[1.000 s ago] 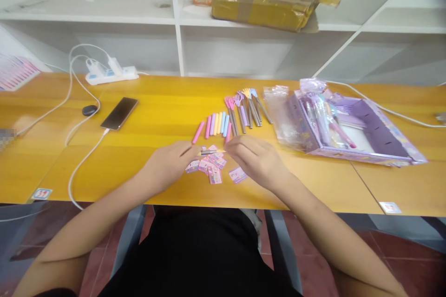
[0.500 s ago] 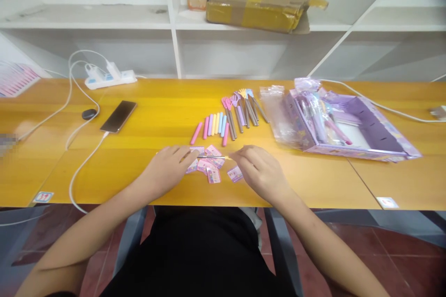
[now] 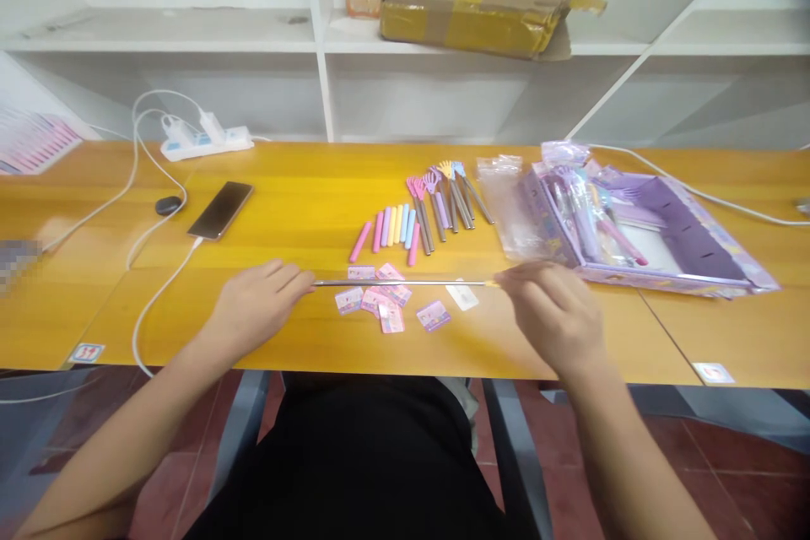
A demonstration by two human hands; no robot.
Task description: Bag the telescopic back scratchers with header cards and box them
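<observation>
A telescopic back scratcher (image 3: pixel 398 283) is stretched level between my two hands, its thin metal rod drawn out long. My left hand (image 3: pixel 258 308) is closed around the rod's left end. At the other end, my right hand (image 3: pixel 553 312) grips a yellow part that is mostly hidden by the fingers. Small printed cards (image 3: pixel 391 317) lie scattered on the table below the rod, with a white card (image 3: pixel 462 295) near my right hand. Beyond them are pastel handle sleeves (image 3: pixel 396 224) in a row and several hand-shaped back scratchers (image 3: pixel 443 198) with metal shafts.
A purple display box (image 3: pixel 671 270) holding bagged items stands on the right, beside clear plastic bags (image 3: pixel 506 211). To the left lie a phone (image 3: pixel 221 210) with a charging cable, a black mouse-like object (image 3: pixel 168 205) and a power strip (image 3: pixel 207 143). A taped carton (image 3: pixel 474 13) sits on the shelf.
My hands have moved apart, and the back scratcher's rod has been pulled out much longer. A white card now shows where my right hand was. The view has shifted slightly.
</observation>
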